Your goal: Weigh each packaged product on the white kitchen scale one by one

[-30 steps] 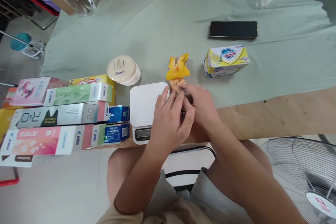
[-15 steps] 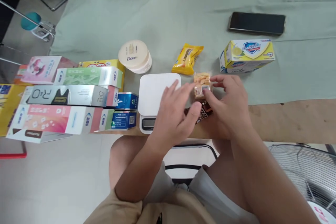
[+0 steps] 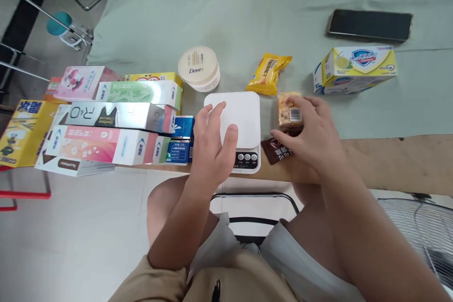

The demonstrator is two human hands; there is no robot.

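My left hand (image 3: 212, 153) is open, fingers apart, over the left side of a white kitchen scale (image 3: 244, 120), partly hiding its display. To the right, my right hand (image 3: 314, 130) has thumb and fingers spread around a clear-wrapped snack bar (image 3: 288, 111) with a barcode label. Its fingertips touch or hover at the bar's upper right edge, and the thumb lies over a brown snack packet (image 3: 274, 151) just below. Behind the bar lies a yellow snack packet (image 3: 268, 74). A Dove tub (image 3: 198, 68) stands behind the scale.
Stacked toothpaste boxes (image 3: 109, 115) and other cartons crowd the left, against the scale. A yellow Safeguard box (image 3: 356, 71) and a black phone (image 3: 370, 26) lie on the right. The wooden table edge (image 3: 389, 155) runs close to my knees. A fan (image 3: 417, 226) stands at lower right.
My left hand has drawn left, away from the snack bar and over the scale. My right thumb has shifted off the bar toward the brown packet. The view has turned slightly left.
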